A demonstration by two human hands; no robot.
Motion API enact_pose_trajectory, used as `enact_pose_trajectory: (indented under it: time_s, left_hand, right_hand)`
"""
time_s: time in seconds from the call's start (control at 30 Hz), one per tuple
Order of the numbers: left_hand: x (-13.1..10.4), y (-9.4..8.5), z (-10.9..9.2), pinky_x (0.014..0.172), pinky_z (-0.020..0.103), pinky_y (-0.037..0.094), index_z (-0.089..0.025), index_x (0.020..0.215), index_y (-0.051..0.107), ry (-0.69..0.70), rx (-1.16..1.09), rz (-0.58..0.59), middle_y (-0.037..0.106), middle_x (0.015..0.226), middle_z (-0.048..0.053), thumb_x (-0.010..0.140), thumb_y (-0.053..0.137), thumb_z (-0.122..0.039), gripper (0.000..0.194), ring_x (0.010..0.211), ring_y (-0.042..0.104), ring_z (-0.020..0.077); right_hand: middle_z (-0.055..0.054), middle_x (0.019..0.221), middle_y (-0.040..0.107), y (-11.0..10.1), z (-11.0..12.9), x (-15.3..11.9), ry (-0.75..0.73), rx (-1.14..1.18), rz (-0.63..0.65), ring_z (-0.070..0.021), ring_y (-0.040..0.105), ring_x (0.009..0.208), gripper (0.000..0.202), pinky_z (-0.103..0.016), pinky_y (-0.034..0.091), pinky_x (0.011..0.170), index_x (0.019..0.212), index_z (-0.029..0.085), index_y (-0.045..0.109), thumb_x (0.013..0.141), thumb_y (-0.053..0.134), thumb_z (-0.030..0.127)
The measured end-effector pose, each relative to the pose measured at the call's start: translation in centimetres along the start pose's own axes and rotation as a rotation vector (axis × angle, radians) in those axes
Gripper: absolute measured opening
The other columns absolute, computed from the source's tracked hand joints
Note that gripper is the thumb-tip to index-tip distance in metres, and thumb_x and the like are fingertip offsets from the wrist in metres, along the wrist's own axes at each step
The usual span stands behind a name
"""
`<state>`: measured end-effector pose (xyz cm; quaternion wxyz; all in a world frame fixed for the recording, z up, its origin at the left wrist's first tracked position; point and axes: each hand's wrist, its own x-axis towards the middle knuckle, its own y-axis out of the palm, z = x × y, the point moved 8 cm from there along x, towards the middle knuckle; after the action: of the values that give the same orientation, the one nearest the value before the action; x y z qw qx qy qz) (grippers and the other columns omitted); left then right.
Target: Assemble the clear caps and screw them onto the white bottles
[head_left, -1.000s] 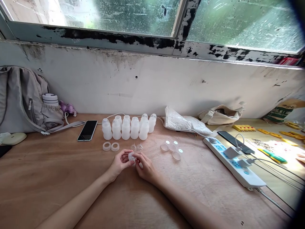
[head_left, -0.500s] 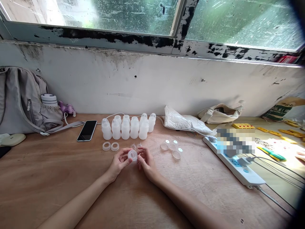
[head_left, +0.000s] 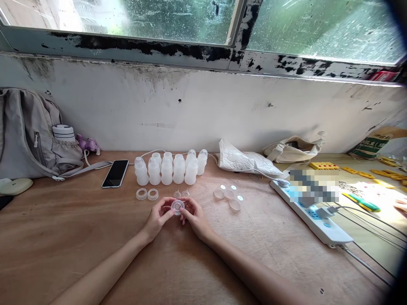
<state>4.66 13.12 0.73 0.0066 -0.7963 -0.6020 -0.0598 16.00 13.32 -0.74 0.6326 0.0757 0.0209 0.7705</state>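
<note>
The left hand [head_left: 155, 217] and the right hand [head_left: 196, 218] are holding 1 clear round cap [head_left: 177, 206] between them, over the tabletop [head_left: 79, 224] — the fingers of both hands are pinching its rim from opposite sides. 2 small clear pointed pieces [head_left: 185, 193] are resting just beyond the cap. 2 white rings [head_left: 153, 198] are lying to the left; 3 clear discs [head_left: 235, 205] are lying to the right. Behind — frosted bottles [head_left: 167, 173] are standing upright in a group, a phone [head_left: 115, 173] lying left of them.
</note>
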Motion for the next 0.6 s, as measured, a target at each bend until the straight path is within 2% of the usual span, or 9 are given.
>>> enact_pose_trajectory:
  time_s: [0.13, 0.3, 0.5, 0.6]
  left_hand:
    - [-0.10, -0.44, 0.12, 0.071, 0.025, 0.045, -0.016, 0.092, 0.053, 0.003, 0.093, -0.059, 0.057, 0.083, 0.003, 0.076, 0.054, -0.029, 0.021, 0.079, 0.056, 0.0153]
    - [-0.24, -0.34, 0.36, 0.060, 0.023, 0.044, -0.015, 0.091, 0.055, -0.008, 0.235, -0.053, 0.058, 0.075, 0.002, 0.077, 0.051, -0.031, 0.022, 0.066, 0.056, 0.0135]
    - [-0.31, -0.25, -0.01, 0.063, 0.023, 0.045, -0.015, 0.089, 0.058, 0.022, 0.335, -0.058, 0.062, 0.081, 0.004, 0.077, 0.049, -0.029, 0.020, 0.070, 0.058, 0.0157]
    - [-0.30, -0.26, -0.09, 0.062, 0.023, 0.044, -0.015, 0.087, 0.058, 0.028, 0.371, -0.058, 0.062, 0.080, 0.004, 0.076, 0.049, -0.025, 0.017, 0.069, 0.058, 0.0154]
  right_hand:
    - [0.002, 0.070, 0.053, -0.04, 0.02, -0.15, 0.002, -0.112, -0.002, -0.0076, 0.049, 0.049, 0.023, -0.019, 0.043, 0.041, 0.096, 0.018, 0.053, 0.075, 0.055, 0.027]
    - [0.001, 0.065, 0.055, 0.16, 0.24, -0.45, -0.015, -0.234, 0.020, -0.0070, 0.047, 0.048, 0.019, -0.018, 0.041, 0.042, 0.093, 0.017, 0.056, 0.077, 0.053, 0.026]
    - [-0.002, 0.075, 0.059, 0.00, -0.30, -0.07, 0.040, -0.075, 0.014, -0.0072, 0.051, 0.046, 0.022, -0.021, 0.044, 0.043, 0.088, 0.014, 0.056, 0.074, 0.056, 0.031]
    - [-0.001, 0.071, 0.060, 0.05, -0.58, 0.10, 0.076, -0.064, 0.014, -0.0077, 0.052, 0.045, 0.023, -0.022, 0.044, 0.044, 0.083, 0.013, 0.056, 0.072, 0.058, 0.032]
